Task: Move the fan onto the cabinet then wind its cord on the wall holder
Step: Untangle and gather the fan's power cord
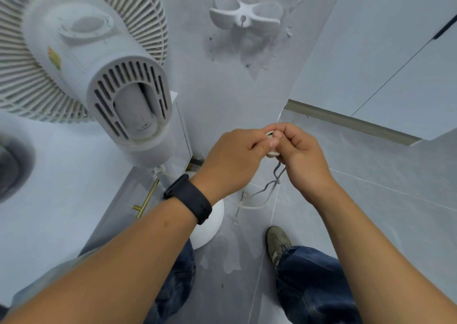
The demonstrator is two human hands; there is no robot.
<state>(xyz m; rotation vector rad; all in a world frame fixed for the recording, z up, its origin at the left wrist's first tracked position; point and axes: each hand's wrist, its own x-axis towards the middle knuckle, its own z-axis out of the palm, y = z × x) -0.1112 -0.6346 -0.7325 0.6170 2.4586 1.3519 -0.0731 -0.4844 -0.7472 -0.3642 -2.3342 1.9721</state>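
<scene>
Head view, looking down. The white plastic fan with a round ribbed grille (81,59) is standing at far left on the pale grey cabinet top (49,200), its slotted motor housing facing the viewer. The white wing-shaped plastic wall holder (244,15) is sitting on the grey wall at far centre, bare of cord and well apart from the hands. Both hands are meeting at centre frame. The left hand (232,160), with a black wristband (189,198) on its wrist, is pinching a small coil of the fan's thin white cord (272,154) between curled fingers. The right hand (301,158) is gripping the same coil from the right, fingers curled tightly around it; how many loops the coil has is unclear, since the fingers are covering most of it. Loose cord is hanging below the hands in a slack tangle above the grey tiled floor (371,200). A brass bar handle (148,198) is showing on the cabinet front. A dark shoe (278,243) and blue jeans (314,281) are appearing near the bottom.
</scene>
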